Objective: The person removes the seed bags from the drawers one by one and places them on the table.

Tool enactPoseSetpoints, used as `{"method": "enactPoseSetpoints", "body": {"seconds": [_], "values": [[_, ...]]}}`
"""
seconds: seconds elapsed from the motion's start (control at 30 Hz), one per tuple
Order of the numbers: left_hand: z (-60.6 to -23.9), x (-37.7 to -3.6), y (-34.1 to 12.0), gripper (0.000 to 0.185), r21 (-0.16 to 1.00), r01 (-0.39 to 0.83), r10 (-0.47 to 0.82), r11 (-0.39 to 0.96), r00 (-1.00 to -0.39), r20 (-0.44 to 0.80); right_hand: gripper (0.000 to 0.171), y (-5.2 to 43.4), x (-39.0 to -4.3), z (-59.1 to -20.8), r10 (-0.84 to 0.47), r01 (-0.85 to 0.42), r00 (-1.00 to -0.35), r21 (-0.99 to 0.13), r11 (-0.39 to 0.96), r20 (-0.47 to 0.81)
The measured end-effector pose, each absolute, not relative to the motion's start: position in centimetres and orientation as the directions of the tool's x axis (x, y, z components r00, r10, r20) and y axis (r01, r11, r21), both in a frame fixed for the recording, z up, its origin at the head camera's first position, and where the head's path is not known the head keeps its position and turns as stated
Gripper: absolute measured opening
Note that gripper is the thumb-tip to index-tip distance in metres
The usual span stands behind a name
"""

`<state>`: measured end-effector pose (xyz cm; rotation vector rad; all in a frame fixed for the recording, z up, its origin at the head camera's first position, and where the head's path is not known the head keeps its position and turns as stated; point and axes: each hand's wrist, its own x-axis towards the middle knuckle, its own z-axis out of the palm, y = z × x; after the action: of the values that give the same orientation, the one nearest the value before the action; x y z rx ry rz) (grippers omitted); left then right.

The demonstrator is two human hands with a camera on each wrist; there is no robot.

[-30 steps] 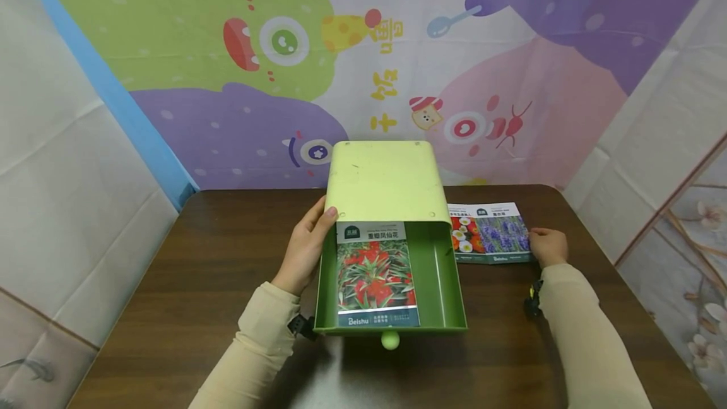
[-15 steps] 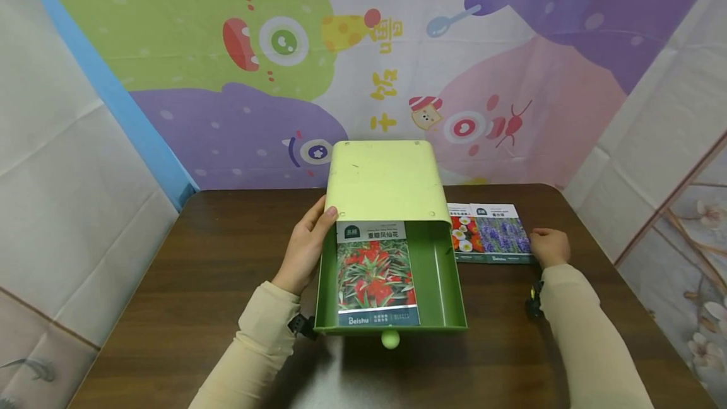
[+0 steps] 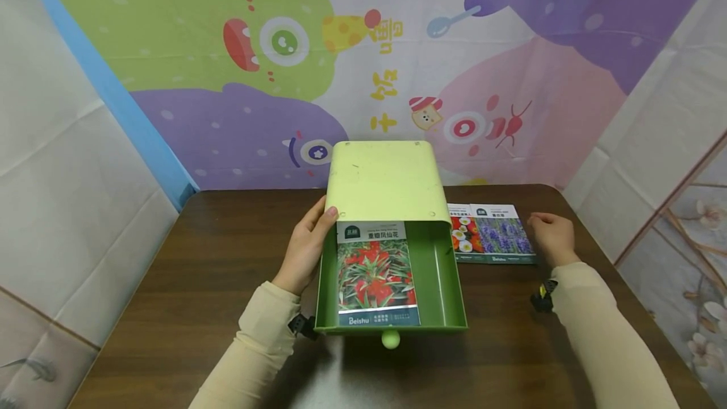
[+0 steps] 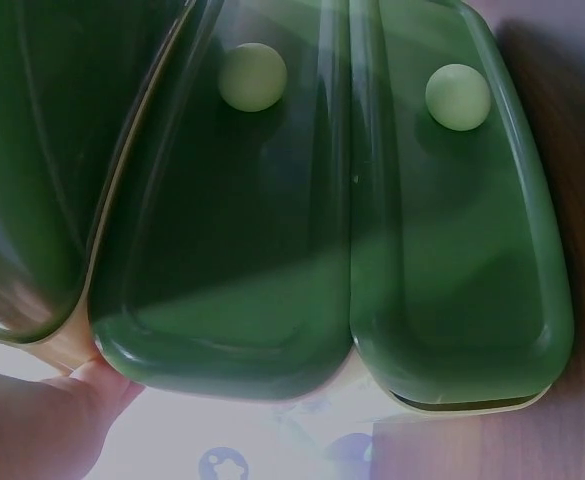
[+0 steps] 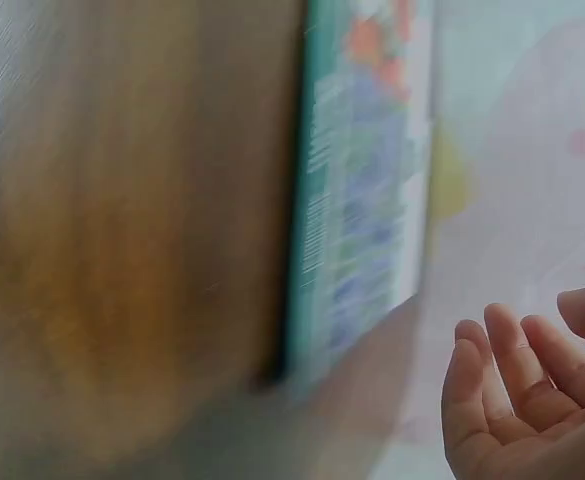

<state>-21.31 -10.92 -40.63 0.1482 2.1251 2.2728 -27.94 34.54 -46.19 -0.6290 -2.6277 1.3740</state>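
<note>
A pale green drawer cabinet (image 3: 386,178) stands mid-table, its top drawer (image 3: 436,279) pulled out. Inside that drawer, to the left, lies a seed packet (image 3: 377,276) with red flowers. My left hand (image 3: 301,248) grips the cabinet's left front edge, thumb at the upper corner. Two more drawers, the middle one (image 4: 237,230) and the bottom one (image 4: 452,240), are closed in the left wrist view. Right of the cabinet lie a poppy packet (image 3: 467,235) and a lavender packet (image 3: 504,235) side by side. My right hand (image 3: 553,237) is beside the lavender packet, fingers loosely curled, holding nothing.
Everything rests on a dark wooden table (image 3: 227,308). A cartoon-print backdrop (image 3: 238,112) hangs behind its far edge, and pale panels (image 3: 68,194) stand at both sides. The cabinet partly covers the poppy packet.
My right hand has come off the lavender packet and moved slightly up and to the right. The left hand and the cabinet have stayed still.
</note>
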Motion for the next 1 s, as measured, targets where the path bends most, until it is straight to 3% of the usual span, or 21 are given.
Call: {"method": "enactPoseSetpoints", "body": {"seconds": [0.23,0.43,1.0], "values": [[-40.7,-21.4,-10.9,0.062,0.997,0.039,0.076,-0.064,-0.996,0.044,0.049,32.2,-26.5,-41.9,0.246,0.073,-0.968,-0.884,0.461,0.048],[-40.7,-21.4,-10.9,0.063,0.997,0.036,0.074,-0.062,-0.996,0.041,0.05,29.8,-24.8,-38.7,0.147,-0.064,-0.978,-0.891,0.45,0.145],[-40.8,-21.4,-10.9,0.064,0.994,0.044,0.086,-0.1,-0.995,0.052,0.035,24.4,-18.9,-33.2,-0.112,-0.383,-0.904,-0.664,0.642,0.413]]}}
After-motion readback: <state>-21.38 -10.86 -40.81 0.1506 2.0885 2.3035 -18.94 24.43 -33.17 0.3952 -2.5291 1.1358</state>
